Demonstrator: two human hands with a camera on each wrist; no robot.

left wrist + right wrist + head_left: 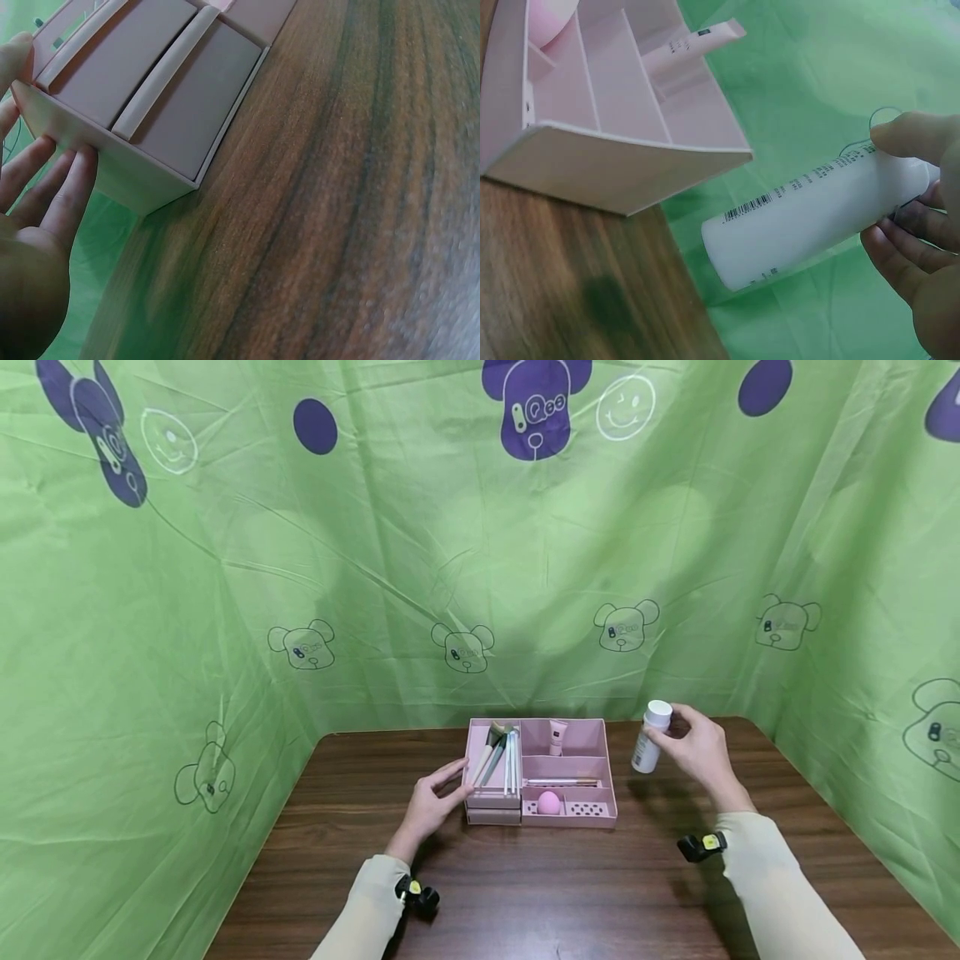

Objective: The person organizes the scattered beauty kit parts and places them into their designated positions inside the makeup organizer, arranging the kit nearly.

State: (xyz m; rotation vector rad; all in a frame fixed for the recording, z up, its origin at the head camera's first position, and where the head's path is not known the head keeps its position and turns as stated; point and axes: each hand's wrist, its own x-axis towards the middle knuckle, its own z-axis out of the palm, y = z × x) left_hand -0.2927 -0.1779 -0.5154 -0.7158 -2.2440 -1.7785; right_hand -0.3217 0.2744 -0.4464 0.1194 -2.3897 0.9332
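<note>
A pink desk organizer [568, 821] stands at the back middle of the table. My left hand [431, 808] touches its left side with fairly straight fingers, and the thumb lies by the front top edge, as the left wrist view shows [37, 247]. To the right of the organizer, my right hand [701, 750] pinches a white bottle [647, 750] near its capped end. In the right wrist view the bottle [802, 217] hangs tilted above the table, apart from the organizer, with a barcode and small print on its side.
Makeup brushes [495, 760] lie in the organizer's left part, above two drawers [180, 97]. Its right compartments hold a small pink tube [557, 737], slim sticks [558, 782] and a pink sponge ball [549, 803]. A green printed curtain [390, 568] surrounds the brown wooden table [525, 893].
</note>
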